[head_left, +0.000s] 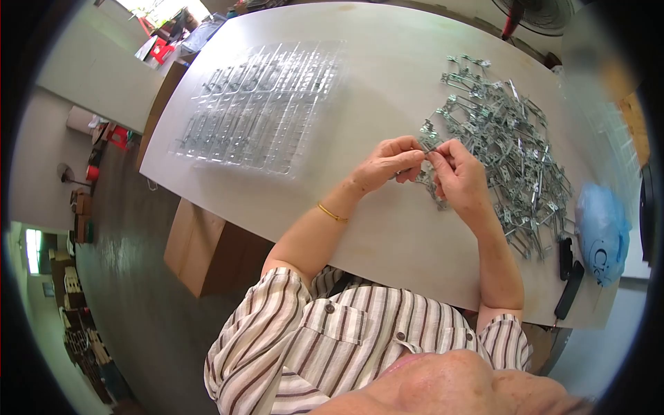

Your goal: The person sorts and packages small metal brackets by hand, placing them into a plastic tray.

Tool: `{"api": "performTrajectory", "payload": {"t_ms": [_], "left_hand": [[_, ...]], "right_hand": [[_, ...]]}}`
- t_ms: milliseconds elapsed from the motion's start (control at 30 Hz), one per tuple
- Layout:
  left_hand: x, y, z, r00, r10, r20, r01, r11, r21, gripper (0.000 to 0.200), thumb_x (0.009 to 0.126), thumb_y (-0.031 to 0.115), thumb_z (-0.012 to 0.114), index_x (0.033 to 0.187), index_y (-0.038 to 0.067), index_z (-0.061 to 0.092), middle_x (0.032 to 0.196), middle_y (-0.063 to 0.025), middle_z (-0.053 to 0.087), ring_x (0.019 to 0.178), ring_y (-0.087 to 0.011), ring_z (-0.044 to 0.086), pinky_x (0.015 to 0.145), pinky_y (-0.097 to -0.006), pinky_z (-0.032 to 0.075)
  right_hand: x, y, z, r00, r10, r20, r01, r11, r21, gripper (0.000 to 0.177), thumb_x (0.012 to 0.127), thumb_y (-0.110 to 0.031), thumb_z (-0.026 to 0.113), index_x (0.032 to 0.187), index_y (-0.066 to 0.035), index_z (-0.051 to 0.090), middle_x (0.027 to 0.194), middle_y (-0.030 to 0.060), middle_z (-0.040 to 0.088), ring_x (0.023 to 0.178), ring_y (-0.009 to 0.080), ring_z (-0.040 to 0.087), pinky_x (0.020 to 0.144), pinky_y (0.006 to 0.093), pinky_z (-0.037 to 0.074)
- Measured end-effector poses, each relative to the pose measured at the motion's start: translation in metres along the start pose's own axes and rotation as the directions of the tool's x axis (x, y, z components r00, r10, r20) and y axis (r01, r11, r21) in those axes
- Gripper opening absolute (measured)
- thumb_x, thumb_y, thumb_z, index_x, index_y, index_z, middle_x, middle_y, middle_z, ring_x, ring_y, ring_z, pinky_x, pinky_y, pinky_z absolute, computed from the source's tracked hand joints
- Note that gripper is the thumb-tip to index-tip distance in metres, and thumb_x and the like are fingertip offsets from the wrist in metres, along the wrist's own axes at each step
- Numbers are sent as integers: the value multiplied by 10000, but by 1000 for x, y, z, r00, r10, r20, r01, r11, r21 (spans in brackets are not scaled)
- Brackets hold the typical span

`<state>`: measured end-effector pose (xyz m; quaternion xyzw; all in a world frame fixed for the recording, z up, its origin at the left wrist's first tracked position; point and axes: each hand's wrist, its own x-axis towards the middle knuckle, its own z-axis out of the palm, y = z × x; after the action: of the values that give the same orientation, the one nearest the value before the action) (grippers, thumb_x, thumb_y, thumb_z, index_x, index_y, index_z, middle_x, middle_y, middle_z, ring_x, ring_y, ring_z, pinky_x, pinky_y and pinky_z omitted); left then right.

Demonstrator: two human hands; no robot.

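My left hand (393,164) and my right hand (458,174) meet over the table, at the near left edge of a heap of small metal parts (512,145). The fingertips of both are pinched together on a small metal part (429,149), mostly hidden by the fingers. More silvery metal shows under the left fingers. The heap is a tangle of thin rods with small bracket-like ends. Left of my hands lies a clear plastic tray (259,107) with rows of narrow slots, some holding metal pieces.
A blue plastic bag (603,232) sits at the table's right edge, beside a black-handled object (570,289). The white table (373,83) spans the view. A cardboard box (207,249) stands below its left edge. A fan (543,14) is at the far right.
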<state>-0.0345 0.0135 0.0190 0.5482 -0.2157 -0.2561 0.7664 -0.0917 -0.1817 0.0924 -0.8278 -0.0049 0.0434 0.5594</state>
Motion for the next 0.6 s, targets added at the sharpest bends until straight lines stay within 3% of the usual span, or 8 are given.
{"api": "performTrajectory", "payload": {"t_ms": [233, 333, 600], "left_hand": [[0, -1, -2, 999, 38, -8, -38, 999, 33, 255, 1048, 316, 638, 1021, 62, 656, 768, -1, 620, 668, -65, 511, 599, -240, 407], [-1, 2, 1, 999, 47, -6, -47, 999, 26, 251, 1046, 311, 643, 1032, 61, 666, 764, 3, 614, 665, -66, 511, 598, -242, 410], [-1, 1, -4, 999, 45, -2, -44, 998, 51, 285, 1043, 335, 652, 1047, 51, 677, 772, -4, 621, 671, -70, 520, 601, -243, 419]], "right_hand": [[-2, -1, 5, 999, 48, 10, -48, 998, 47, 120, 1060, -140, 584, 1027, -28, 611, 735, 22, 647, 570, 82, 596, 508, 250, 482], [-2, -5, 0, 993, 80, 82, -92, 983, 159, 115, 1059, -139, 576, 1032, -33, 612, 706, 6, 626, 553, 71, 572, 497, 246, 463], [2, -1, -8, 988, 68, 140, -84, 990, 112, 111, 1055, -125, 563, 1016, -29, 603, 656, -8, 578, 513, 60, 512, 467, 244, 418]]}}
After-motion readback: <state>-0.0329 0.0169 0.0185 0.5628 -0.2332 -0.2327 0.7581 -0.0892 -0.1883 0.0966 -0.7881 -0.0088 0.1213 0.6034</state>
